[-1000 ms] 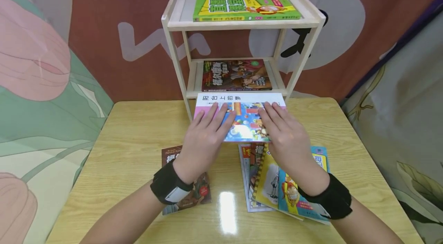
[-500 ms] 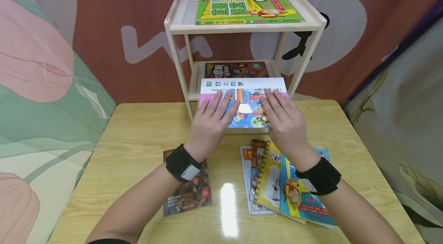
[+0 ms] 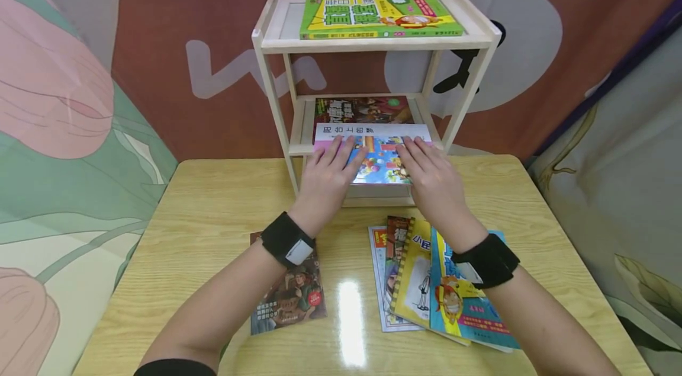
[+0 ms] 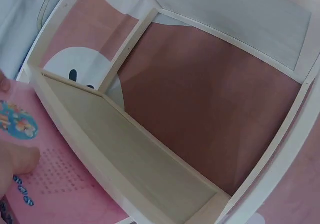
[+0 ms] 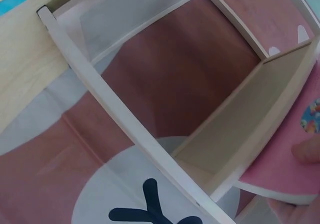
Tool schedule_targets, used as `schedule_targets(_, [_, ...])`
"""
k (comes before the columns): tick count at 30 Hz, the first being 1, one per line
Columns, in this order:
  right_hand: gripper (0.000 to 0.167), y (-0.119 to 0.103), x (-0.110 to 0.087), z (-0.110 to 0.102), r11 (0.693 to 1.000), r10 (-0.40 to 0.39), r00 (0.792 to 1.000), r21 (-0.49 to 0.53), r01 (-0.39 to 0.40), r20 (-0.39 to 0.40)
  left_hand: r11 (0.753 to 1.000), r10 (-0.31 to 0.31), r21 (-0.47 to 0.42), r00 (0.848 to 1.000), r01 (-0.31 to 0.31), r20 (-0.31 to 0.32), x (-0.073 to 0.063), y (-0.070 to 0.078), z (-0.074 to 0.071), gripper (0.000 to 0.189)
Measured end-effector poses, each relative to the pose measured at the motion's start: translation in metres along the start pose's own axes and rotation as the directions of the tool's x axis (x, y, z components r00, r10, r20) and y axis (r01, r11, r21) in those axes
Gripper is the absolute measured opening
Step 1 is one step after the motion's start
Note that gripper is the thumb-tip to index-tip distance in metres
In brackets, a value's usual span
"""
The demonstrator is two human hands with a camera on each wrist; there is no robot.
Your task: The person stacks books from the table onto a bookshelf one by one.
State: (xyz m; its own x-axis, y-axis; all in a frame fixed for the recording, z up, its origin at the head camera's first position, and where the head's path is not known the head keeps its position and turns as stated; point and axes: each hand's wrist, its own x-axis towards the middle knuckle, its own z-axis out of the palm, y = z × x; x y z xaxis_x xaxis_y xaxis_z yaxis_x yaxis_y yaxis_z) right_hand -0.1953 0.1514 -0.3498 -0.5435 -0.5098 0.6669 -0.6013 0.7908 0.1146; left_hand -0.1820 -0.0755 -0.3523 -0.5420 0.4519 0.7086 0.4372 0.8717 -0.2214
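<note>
My left hand (image 3: 327,177) and right hand (image 3: 437,180) hold a picture book (image 3: 380,163) by its two sides, fingers spread over the blue, pink and white cover. A thumb (image 4: 26,159) presses its pink back in the left wrist view; the right wrist view has another thumb (image 5: 306,151) under that pink back cover (image 5: 280,169). The book is at the front of the middle tier of a white wooden shelf rack (image 3: 373,44). In the head view it overlaps the near part of a dark brown book (image 3: 364,108) lying on that tier.
A green and yellow book (image 3: 380,16) lies on the rack's top. On the wooden table (image 3: 213,198), one brown book (image 3: 290,299) lies at left under my forearm. A fanned group with a yellow book (image 3: 414,287) and a blue book (image 3: 479,311) lies at right.
Both hands have carried the picture book forward from in front of the rack to the middle tier, where it now overlaps the brown book. The books on the table have stayed put.
</note>
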Motion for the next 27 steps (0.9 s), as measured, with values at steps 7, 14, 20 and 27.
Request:
schedule_targets(7, [0.067,0.006,0.009,-0.016,0.988,0.049,0.974,0.132,-0.08,0.22,0.99,-0.023,-0.134,0.997,0.033,0.071,0.005,-0.014,-0.013,0.04])
schedule_targets(14, [0.073,0.015,0.011,-0.021,0.988,-0.026,0.962,0.153,-0.017,0.272,0.96,0.079,-0.272,0.996,-0.063,0.046,0.004,-0.029,-0.015,0.057])
schedule_targets(20, [0.066,0.02,0.012,-0.021,0.987,-0.065,0.953,0.159,0.018,0.297,0.942,0.114,-0.32,0.993,-0.1,0.024,-0.001,-0.033,-0.011,0.05])
schedule_targets(27, [0.063,0.025,0.024,-0.015,0.985,-0.06,0.943,0.171,0.003,0.328,0.961,0.07,-0.276,0.98,-0.016,0.187,0.005,-0.036,-0.009,0.051])
